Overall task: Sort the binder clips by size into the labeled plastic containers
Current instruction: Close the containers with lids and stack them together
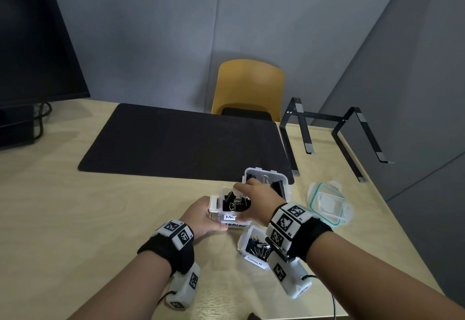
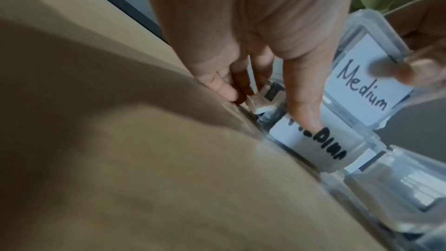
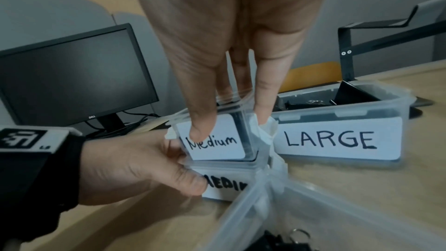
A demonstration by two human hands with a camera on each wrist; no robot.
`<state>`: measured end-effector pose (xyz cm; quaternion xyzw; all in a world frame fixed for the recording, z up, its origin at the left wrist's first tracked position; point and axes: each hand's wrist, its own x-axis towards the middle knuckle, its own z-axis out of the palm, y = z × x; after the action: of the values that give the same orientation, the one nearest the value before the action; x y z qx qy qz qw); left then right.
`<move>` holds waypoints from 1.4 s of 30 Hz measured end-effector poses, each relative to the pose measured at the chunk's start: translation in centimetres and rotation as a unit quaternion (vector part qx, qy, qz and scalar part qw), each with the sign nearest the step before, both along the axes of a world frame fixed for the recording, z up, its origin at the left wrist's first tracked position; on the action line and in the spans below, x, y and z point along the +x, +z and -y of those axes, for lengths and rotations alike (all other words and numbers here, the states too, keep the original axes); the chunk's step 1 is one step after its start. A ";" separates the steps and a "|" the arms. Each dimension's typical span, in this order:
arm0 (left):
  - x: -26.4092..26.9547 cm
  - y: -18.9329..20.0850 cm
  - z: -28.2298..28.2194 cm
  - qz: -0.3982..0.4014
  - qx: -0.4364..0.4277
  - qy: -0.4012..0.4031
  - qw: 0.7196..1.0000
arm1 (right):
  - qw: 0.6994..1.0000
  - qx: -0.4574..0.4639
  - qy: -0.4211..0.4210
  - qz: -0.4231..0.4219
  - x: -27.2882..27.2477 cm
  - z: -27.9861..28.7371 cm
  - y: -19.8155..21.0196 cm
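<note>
A clear medium container [image 1: 230,205], holding several black binder clips and bearing a handwritten "Medium" label [image 3: 214,142], sits on a second clear plastic piece [image 3: 224,186] with a bold "MEDIUM" label [image 2: 311,146]. My right hand [image 1: 237,202] grips the upper container from above, its thumb [image 3: 201,131] on the label and its fingers [image 3: 263,106] on the far side. My left hand [image 1: 214,219] grips the lower piece from the left, with its thumb [image 2: 304,110] on the bold label. The large container [image 1: 279,184] stands behind and the small container [image 1: 251,244] in front; both hold clips.
A clear lid with a teal seal [image 1: 327,202] lies to the right. A black desk mat [image 1: 176,141] covers the middle of the wooden table [image 1: 75,206]. At the back right stands a black laptop stand [image 1: 334,131], with a monitor [image 3: 72,75] at the far left and a yellow chair [image 1: 249,88] behind.
</note>
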<state>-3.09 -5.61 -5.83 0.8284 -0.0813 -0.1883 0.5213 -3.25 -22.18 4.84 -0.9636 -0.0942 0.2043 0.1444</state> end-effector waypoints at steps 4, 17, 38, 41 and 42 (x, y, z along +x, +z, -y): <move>0.1 0.7 0.0 0.014 0.046 -0.040 0.998 | 1.000 0.013 -0.010 -0.003 0.0 0.2 -0.1; -0.9 1.5 -1.0 -0.042 -0.030 0.052 0.997 | 1.000 -0.005 0.001 0.002 0.0 0.0 0.1; 0.7 5.7 1.1 0.053 0.059 0.068 0.995 | 0.995 0.081 -0.055 0.025 0.4 1.6 -0.2; 1.0 6.3 1.6 0.105 0.092 -0.029 0.990 | 0.987 0.077 -0.135 0.050 0.6 3.0 -0.2; 1.1 6.3 1.9 0.112 0.111 -0.060 0.986 | 0.985 0.066 -0.153 0.032 0.5 3.4 -0.3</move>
<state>-1.95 -7.55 0.44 0.8907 -0.1674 -0.1338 0.4010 -2.75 -25.54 4.51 -0.9609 0.0366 0.1425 0.2346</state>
